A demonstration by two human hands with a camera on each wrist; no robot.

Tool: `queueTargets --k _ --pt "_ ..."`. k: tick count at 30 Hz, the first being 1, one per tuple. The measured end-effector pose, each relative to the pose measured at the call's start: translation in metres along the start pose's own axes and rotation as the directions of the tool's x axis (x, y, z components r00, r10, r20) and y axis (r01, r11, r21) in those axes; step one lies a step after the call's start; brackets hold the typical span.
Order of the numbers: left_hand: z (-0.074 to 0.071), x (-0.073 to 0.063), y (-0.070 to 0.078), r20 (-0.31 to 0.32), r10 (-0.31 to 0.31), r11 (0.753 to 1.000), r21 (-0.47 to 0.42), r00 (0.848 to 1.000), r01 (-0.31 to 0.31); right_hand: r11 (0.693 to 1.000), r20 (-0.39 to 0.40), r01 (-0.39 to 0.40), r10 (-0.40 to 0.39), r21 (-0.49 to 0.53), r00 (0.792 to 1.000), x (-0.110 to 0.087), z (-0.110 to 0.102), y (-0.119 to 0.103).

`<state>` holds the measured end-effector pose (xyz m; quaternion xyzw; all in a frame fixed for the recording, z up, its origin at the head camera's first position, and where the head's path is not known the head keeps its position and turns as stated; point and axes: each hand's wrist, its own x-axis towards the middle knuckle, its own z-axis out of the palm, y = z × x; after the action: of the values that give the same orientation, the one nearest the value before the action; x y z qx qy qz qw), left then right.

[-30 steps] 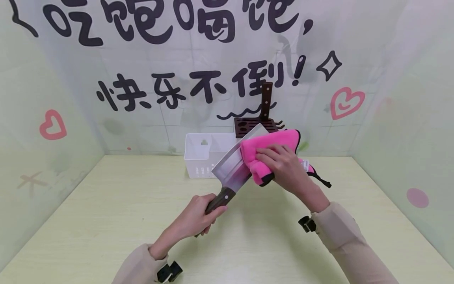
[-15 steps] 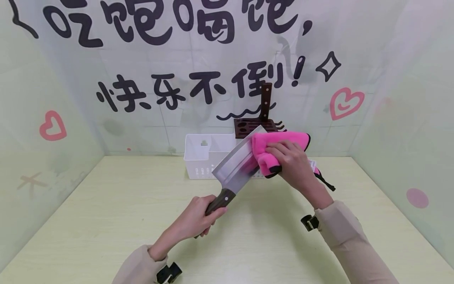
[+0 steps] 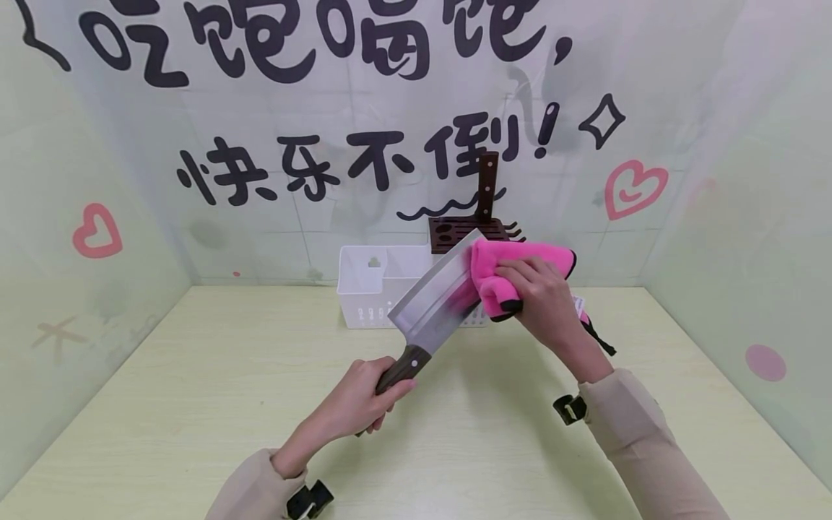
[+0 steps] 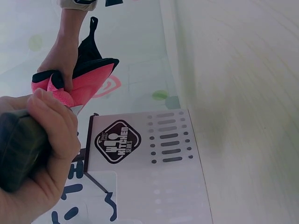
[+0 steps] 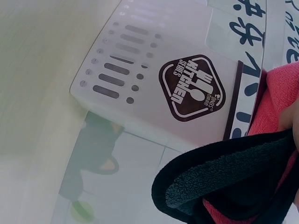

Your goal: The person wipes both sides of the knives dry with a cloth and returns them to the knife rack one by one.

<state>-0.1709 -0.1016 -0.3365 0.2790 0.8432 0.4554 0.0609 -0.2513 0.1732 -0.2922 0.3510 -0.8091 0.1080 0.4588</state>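
Cleaver (image 3: 434, 307) raised above the tabletop (image 3: 195, 404), left hand (image 3: 360, 406) gripping its dark handle, right hand (image 3: 544, 296) pinching a pink cloth (image 3: 500, 269) over the blade's far end, white basket (image 3: 370, 285) behind the hands

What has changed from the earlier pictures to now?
The right hand slid the pink cloth up along the cleaver blade toward its far end. The left hand still grips the handle in the same place; the white holder has not moved.

Left hand (image 4: 35, 154) around dark handle (image 4: 16, 149)
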Motion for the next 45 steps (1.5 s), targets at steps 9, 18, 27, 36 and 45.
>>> queueTargets --k 9,18,27,36,45 --pt "0.001 0.001 0.000 0.005 0.002 1.000 -0.004 1.000 -0.002 0.999 -0.013 0.022 -0.022 -0.029 1.000 -0.002 0.000 -0.002" --pt "0.002 0.001 0.000 -0.001 0.003 1.000 0.001 1.000 -0.003 0.993 0.012 0.075 -0.074 -0.093 0.997 -0.002 -0.002 -0.008" --pt "0.003 0.003 0.000 -0.005 -0.007 1.000 0.007 1.000 0.007 0.987 0.024 0.122 -0.120 -0.103 0.992 -0.004 0.001 -0.019" --pt "0.004 0.003 0.000 -0.001 -0.018 1.000 -0.007 1.000 0.018 0.975 0.026 0.193 -0.191 -0.113 0.981 -0.005 0.003 -0.029" --pt "0.005 0.004 -0.002 0.002 -0.017 1.000 -0.010 1.000 0.017 0.968 0.053 0.235 -0.231 -0.088 0.971 -0.007 0.002 -0.041"
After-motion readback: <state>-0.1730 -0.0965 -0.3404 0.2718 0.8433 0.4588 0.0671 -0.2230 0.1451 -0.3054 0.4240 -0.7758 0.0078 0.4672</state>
